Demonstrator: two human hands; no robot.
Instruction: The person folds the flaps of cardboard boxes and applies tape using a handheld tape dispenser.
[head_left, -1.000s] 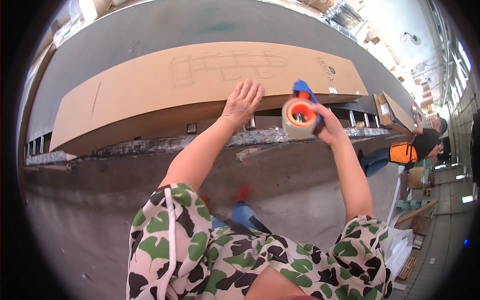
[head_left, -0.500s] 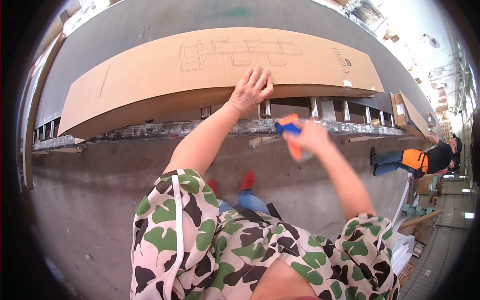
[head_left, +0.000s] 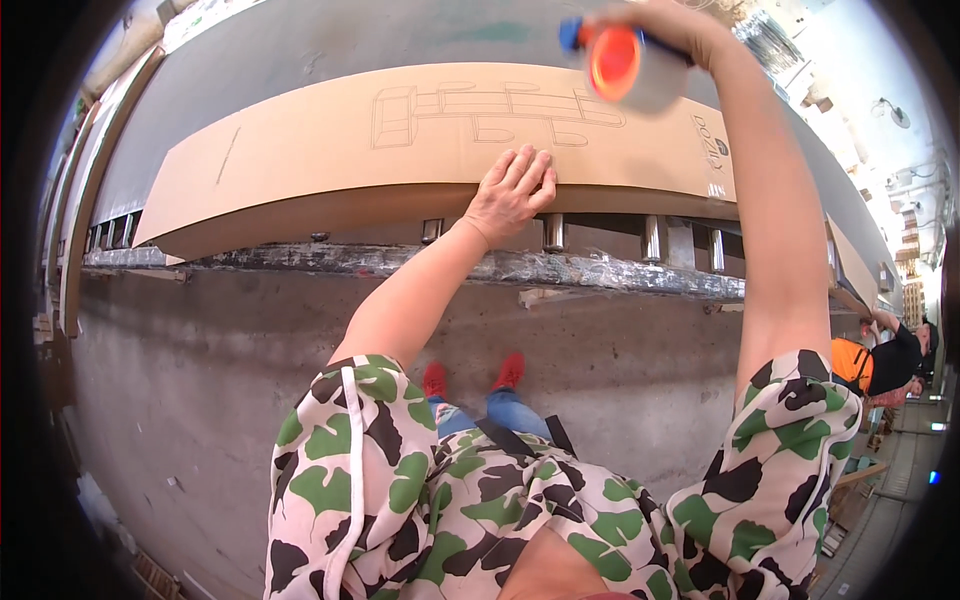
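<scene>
A long, flat cardboard box point(head_left: 300, 145) with a printed line drawing on top lies across the conveyor in front of me. My left hand point(head_left: 510, 195) rests on its near edge, fingers stretched over the top face and holding nothing. Up at the far side of the box, my right hand point(head_left: 668, 25) is raised and gripping a tape dispenser point(head_left: 614, 62). It is blue and orange-red with what looks like a clear roll, smeared by motion. My right forearm covers the box's right end.
Metal rollers point(head_left: 555, 232) show under the near side of the box, along a worn rail point(head_left: 400, 260). Another cardboard box point(head_left: 850, 265) lies farther right, beside a person in black and orange point(head_left: 893, 360). Long boards point(head_left: 105, 150) stand at the left.
My right hand has swung up and away from the near rail with the tape dispenser, out over the far edge of the box. My left hand stays on the box.
</scene>
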